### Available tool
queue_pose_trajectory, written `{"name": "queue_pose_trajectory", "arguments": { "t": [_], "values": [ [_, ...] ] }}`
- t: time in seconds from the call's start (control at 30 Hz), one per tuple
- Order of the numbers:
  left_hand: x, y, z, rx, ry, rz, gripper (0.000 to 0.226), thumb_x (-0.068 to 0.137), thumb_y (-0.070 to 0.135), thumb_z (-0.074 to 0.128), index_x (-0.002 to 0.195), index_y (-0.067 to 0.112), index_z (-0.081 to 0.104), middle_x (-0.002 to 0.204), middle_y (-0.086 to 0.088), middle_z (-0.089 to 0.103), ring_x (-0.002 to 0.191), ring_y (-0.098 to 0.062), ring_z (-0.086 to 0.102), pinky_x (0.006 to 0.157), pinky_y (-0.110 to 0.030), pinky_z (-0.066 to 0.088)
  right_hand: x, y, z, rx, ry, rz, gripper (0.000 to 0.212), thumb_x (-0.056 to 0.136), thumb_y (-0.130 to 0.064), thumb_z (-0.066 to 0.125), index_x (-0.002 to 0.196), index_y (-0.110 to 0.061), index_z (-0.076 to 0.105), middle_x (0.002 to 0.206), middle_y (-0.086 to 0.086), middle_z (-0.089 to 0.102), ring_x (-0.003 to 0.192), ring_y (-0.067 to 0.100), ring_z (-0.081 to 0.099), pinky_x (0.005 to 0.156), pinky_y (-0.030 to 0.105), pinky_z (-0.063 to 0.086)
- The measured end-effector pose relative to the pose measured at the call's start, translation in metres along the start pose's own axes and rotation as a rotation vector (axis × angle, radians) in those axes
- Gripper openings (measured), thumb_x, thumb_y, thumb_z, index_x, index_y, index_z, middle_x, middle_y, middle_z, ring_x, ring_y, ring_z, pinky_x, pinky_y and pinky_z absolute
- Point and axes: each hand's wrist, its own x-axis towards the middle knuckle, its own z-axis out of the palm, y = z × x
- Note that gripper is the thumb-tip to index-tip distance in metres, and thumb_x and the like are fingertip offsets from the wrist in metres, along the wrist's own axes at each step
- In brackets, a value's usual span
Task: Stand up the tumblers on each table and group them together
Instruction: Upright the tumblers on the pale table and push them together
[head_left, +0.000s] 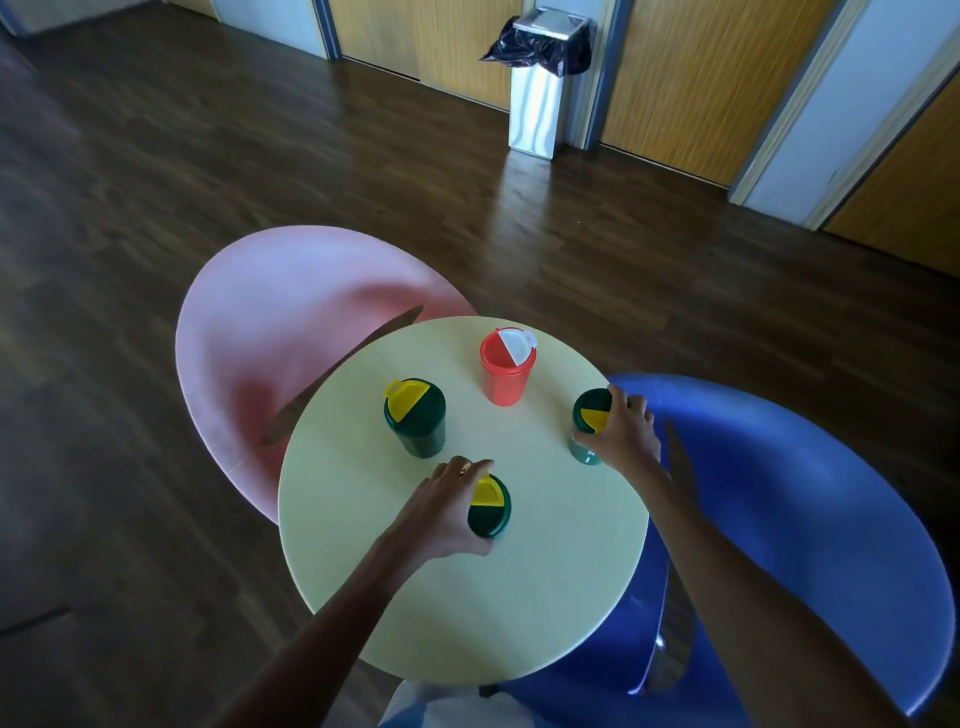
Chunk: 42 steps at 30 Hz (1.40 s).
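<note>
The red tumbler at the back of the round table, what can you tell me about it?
The red tumbler is a small cup of what looks like plastic, tapering slightly toward its base. Its red lid carries a white flip cap covering about half of the top, with a small tab that sticks out past the rim. It stands upright on the pale yellow table, on the far side, apart from the three green tumblers. Neither hand touches it; only the tabletop does.

left arm: bare, reaching forward from the lower frame edge
left hand: fingers curled in a grasp, palm down
right arm: bare, stretched further forward
right hand: fingers wrapped in a grip
</note>
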Motion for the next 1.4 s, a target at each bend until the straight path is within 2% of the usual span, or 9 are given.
{"name": "queue_pose_trajectory", "arguments": {
  "t": [0.37, 0.6, 0.7, 0.83, 0.9, 1.0, 1.17, 1.27, 1.4],
  "values": [
    [0.037, 0.01, -0.009, -0.069, 0.153, -0.209, 0.097, 0.058, 0.047, 0.074, 0.141, 0.023, 0.029, 0.132, -0.008, 0.041, 0.125, -0.028, 0.039, 0.096, -0.041, 0.045, -0.034, -0.019, 0.017, -0.051, -0.145, -0.294, 0.092, 0.065, -0.038, 0.077, 0.142, -0.028, 0.027, 0.139, 0.004, 0.034, 0.126, 0.028, 0.038, 0.087, 0.044, 0.048],
    [0.034, 0.003, -0.002, 0.018, 0.129, -0.189, 0.097, 0.064, 0.049, 0.071, 0.145, 0.024, 0.022, 0.136, -0.008, 0.039, 0.127, -0.028, 0.038, 0.096, -0.04, 0.043, -0.053, -0.009, 0.028, -0.083, -0.191, -0.405, 0.091, 0.065, -0.034, 0.075, 0.142, -0.03, 0.028, 0.142, -0.004, 0.029, 0.13, 0.02, 0.034, 0.085, 0.039, 0.049],
    [0.036, 0.0, -0.007, 0.057, 0.049, -0.133, 0.102, 0.066, 0.047, 0.072, 0.147, 0.024, 0.014, 0.148, -0.011, 0.027, 0.136, -0.029, 0.028, 0.102, -0.044, 0.04, -0.057, -0.007, 0.028, -0.073, -0.212, -0.385, 0.092, 0.066, -0.036, 0.075, 0.143, -0.032, 0.026, 0.146, -0.002, 0.023, 0.135, 0.02, 0.029, 0.088, 0.04, 0.049],
    [0.035, -0.01, -0.012, 0.021, -0.047, 0.046, 0.103, 0.067, 0.03, 0.073, 0.149, 0.028, 0.01, 0.158, 0.0, 0.009, 0.143, -0.026, 0.018, 0.106, -0.049, 0.037, -0.063, -0.009, 0.028, 0.024, -0.178, -0.295, 0.093, 0.066, -0.049, 0.074, 0.144, -0.034, 0.025, 0.147, 0.002, 0.02, 0.138, 0.02, 0.023, 0.096, 0.043, 0.045],
    [0.035, -0.015, -0.016, 0.01, -0.057, 0.097, 0.098, 0.066, 0.026, 0.073, 0.147, 0.032, 0.019, 0.157, 0.001, 0.014, 0.14, -0.025, 0.023, 0.103, -0.046, 0.041, -0.066, -0.01, 0.031, 0.04, -0.123, -0.263, 0.094, 0.066, -0.052, 0.074, 0.144, -0.031, 0.024, 0.139, 0.003, 0.025, 0.132, 0.02, 0.029, 0.093, 0.042, 0.047],
    [0.035, -0.014, -0.018, 0.032, 0.007, 0.013, 0.092, 0.063, 0.041, 0.079, 0.141, 0.029, 0.032, 0.144, -0.001, 0.032, 0.132, -0.024, 0.033, 0.092, -0.038, 0.046, -0.063, -0.008, 0.031, 0.077, -0.133, -0.255, 0.091, 0.066, -0.046, 0.076, 0.141, -0.028, 0.028, 0.133, 0.002, 0.029, 0.128, 0.02, 0.034, 0.089, 0.039, 0.048],
    [0.026, -0.016, -0.018, 0.02, 0.047, -0.156, 0.106, 0.053, 0.063, 0.078, 0.137, 0.02, 0.031, 0.135, -0.008, 0.034, 0.127, -0.026, 0.039, 0.088, -0.044, 0.049, -0.055, 0.003, 0.02, 0.058, -0.285, -0.372, 0.101, 0.066, -0.028, 0.075, 0.147, -0.031, 0.016, 0.148, -0.002, 0.022, 0.137, 0.022, 0.023, 0.104, 0.04, 0.036],
    [0.02, -0.025, -0.018, 0.012, -0.003, -0.061, 0.113, 0.056, 0.053, 0.081, 0.145, 0.022, 0.018, 0.145, -0.009, 0.026, 0.134, -0.027, 0.03, 0.096, -0.047, 0.047, -0.058, 0.007, 0.023, 0.124, -0.287, -0.314, 0.111, 0.061, -0.034, 0.081, 0.148, -0.029, 0.011, 0.146, 0.0, 0.02, 0.137, 0.02, 0.023, 0.102, 0.039, 0.038],
    [0.017, -0.034, -0.013, -0.144, -0.031, 0.047, 0.098, 0.065, 0.033, 0.079, 0.144, 0.024, 0.023, 0.142, 0.001, 0.031, 0.132, -0.021, 0.035, 0.101, -0.042, 0.044, -0.063, 0.007, 0.032, 0.148, -0.25, -0.265, 0.11, 0.061, -0.042, 0.082, 0.146, -0.029, 0.014, 0.144, -0.001, 0.028, 0.134, 0.021, 0.035, 0.098, 0.045, 0.045]
  ]
}}
